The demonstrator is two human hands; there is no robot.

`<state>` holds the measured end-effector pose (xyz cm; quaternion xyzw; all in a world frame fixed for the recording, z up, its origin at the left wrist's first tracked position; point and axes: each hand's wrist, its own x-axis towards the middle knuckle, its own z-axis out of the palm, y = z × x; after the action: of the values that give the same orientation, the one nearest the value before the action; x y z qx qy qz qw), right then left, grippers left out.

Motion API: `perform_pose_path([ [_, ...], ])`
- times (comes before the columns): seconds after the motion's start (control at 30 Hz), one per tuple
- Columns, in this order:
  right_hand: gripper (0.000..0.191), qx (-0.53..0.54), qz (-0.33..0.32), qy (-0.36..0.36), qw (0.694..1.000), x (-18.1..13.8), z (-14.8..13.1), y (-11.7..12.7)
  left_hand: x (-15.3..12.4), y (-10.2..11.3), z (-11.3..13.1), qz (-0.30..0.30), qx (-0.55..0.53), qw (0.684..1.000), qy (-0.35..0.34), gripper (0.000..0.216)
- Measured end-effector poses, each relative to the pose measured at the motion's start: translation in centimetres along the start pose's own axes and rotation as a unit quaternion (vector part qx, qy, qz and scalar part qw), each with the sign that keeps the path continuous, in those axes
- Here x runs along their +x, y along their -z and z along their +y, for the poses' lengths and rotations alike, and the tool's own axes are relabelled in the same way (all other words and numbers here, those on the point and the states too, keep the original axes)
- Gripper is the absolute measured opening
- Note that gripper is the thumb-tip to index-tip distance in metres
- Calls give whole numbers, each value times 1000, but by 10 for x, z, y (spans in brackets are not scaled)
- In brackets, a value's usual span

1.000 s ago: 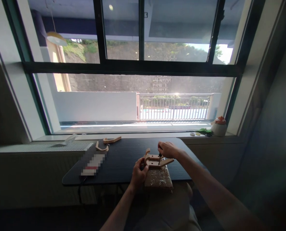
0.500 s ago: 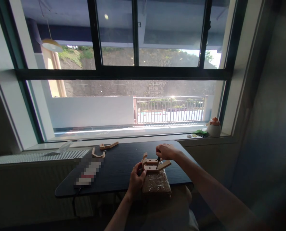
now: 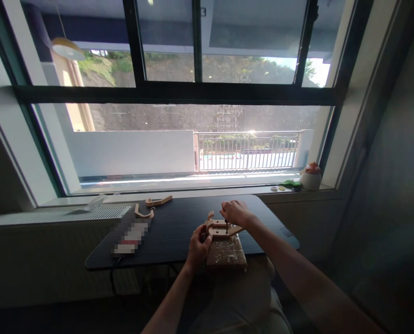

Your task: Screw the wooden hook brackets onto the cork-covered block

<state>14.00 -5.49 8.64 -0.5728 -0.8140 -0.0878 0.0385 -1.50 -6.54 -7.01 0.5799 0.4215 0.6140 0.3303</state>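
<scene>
My left hand (image 3: 197, 247) is closed on the rounded end of a pale wooden bracket (image 3: 219, 233), thumb in front. The bracket has dark holes and lies over a brown block in shiny wrapping (image 3: 225, 256) at the table's near edge. A second wooden strip runs behind it, partly hidden. My right hand (image 3: 236, 213) is closed above the bracket around the top of a screwdriver (image 3: 227, 227). Its thin dark shaft points straight down at the bracket; the handle is mostly hidden by my fingers.
On the dark table (image 3: 179, 241) two more curved wooden pieces, one hook-shaped (image 3: 144, 213) and one longer (image 3: 158, 201), lie at the back left. A blurred-out flat object (image 3: 132, 237) is in front of them. A white jar (image 3: 310, 180) stands on the windowsill.
The view has tilted down slightly. My right hand has shifted a little left and turned over the screwdriver, while my left hand keeps its hold on the bracket.
</scene>
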Motion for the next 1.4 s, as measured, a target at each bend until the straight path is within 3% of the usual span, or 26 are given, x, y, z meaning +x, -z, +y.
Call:
perform_pose_path([
  [0.23, 25, -4, -24, 19, 1000, -8, 2, 17, 1, 0, -6, -10, -23, 1000, 6, 41],
  [0.4, 25, 6, -22, 55, 998, -9, 6, 13, 2, 0, -9, -3, -16, 1000, 6, 41],
  [0.63, 33, 14, -26, 3, 1000, -7, 17, -1, 1, 0, -8, 9, -38, 999, 19, 40],
  [0.83, 34, 14, -35, -30, 999, -9, 18, 3, 1, 0, -5, 1, -6, 1000, 0, 38],
  [1.23, 24, 33, -31, 51, 998, -12, 16, 8, 0, -1, -2, -2, -23, 1000, 9, 40],
  [1.4, 30, 34, -27, 12, 999, -10, 10, 4, 0, 0, -2, 13, -17, 1000, 8, 39],
])
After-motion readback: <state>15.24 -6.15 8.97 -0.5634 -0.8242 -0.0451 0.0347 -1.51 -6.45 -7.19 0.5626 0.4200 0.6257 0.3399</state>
